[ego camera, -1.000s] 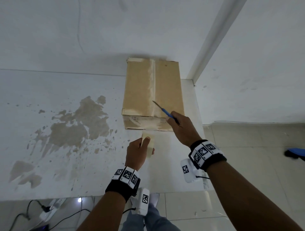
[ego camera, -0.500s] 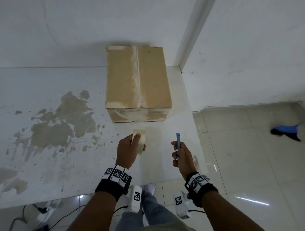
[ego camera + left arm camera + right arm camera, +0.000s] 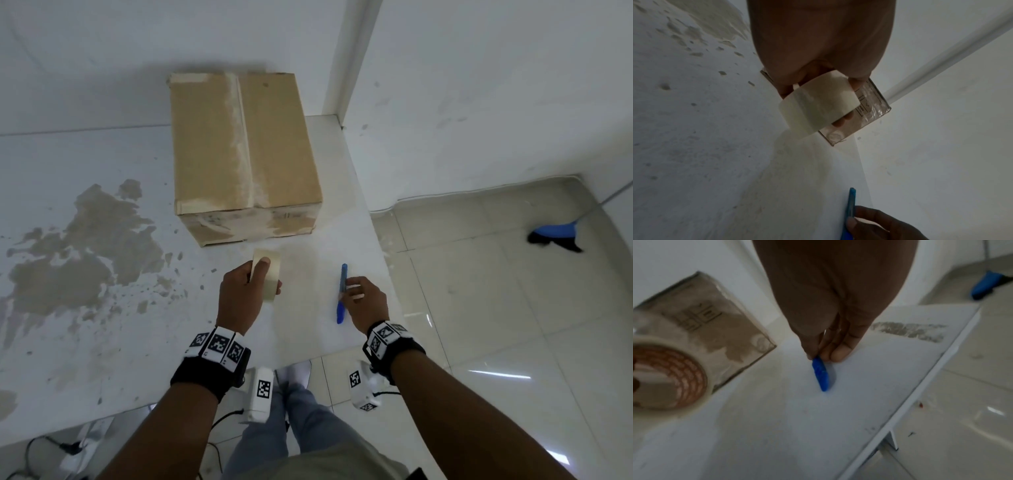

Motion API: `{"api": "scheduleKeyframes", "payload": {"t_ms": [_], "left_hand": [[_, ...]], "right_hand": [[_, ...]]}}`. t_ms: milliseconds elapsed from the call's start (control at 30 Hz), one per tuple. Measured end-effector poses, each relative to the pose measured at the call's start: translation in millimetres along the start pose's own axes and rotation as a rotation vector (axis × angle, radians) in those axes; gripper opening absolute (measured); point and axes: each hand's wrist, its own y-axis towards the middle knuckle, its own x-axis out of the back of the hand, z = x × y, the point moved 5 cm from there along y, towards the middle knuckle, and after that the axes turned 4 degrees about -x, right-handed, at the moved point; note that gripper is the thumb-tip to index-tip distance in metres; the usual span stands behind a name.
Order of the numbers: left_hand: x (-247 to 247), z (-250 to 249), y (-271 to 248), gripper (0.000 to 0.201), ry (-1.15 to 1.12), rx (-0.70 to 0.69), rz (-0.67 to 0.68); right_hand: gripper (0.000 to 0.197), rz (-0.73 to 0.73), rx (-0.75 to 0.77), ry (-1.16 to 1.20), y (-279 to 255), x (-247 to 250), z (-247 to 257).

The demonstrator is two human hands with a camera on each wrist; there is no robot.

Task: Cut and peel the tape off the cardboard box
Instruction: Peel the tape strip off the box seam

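A closed cardboard box [image 3: 209,147] stands at the back of the white table [image 3: 308,342], against the wall. A pale tape strip [image 3: 241,137] runs down the seam of its top. In front of the box my left hand [image 3: 269,279] grips a roll of clear tape [image 3: 270,260], thumb on top; the left wrist view shows the roll [image 3: 818,104] with fingers through its core. To the right, my right hand [image 3: 347,291] pinches a blue cutter [image 3: 341,294] that lies lengthwise with its tip touching the table [image 3: 821,376]. No blade shows.
The table's right edge [image 3: 383,260] runs close beside my right hand, with tiled floor [image 3: 496,308] beyond it. A blue brush [image 3: 555,234] lies on that floor. Brown stains [image 3: 85,246] cover the table's left part. Cables [image 3: 51,445] lie below the near edge.
My right hand has drawn back from the box top and lowered the blue cutter to the table near the right edge. The left hand has kept the roll in front of the box.
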Motion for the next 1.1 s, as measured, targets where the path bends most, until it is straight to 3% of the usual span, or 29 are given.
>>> {"api": "scheduleKeyframes", "payload": {"t_ms": [100, 167, 267, 400, 467, 533, 800, 1100], "left_hand": [[-1, 3, -2, 0.043, 0.004, 0.016, 0.004], [0, 6, -3, 0.042, 0.0, 0.027, 0.0], [3, 6, -7, 0.042, 0.0, 0.033, -0.026], [1, 4, -12, 0.043, 0.038, 0.008, -0.036], [6, 1, -12, 0.042, 0.02, 0.01, -0.055], [14, -3, -14, 0.042, 0.01, 0.002, -0.079], [20, -7, -15, 0.038, -0.033, 0.025, -0.081], [23, -11, -10, 0.04, -0.033, 0.024, -0.079]], "right_hand": [[0.035, -0.049, 0.063, -0.147, -1, 5, 5], [0.033, -0.103, 0.132, -0.136, -3, 8, 19], [0.02, -0.114, 0.456, -0.089, -8, 4, 75], [0.015, -0.044, 0.91, -0.245, -19, -7, 171], [0.018, -0.011, 1.049, -0.348, -17, -15, 212], [0.017, 0.012, 1.11, -0.425, -13, -25, 239], [0.008, -0.023, 1.308, -0.514, -7, -29, 255], [0.024, 0.023, 1.263, -0.697, -3, -43, 263]]}}
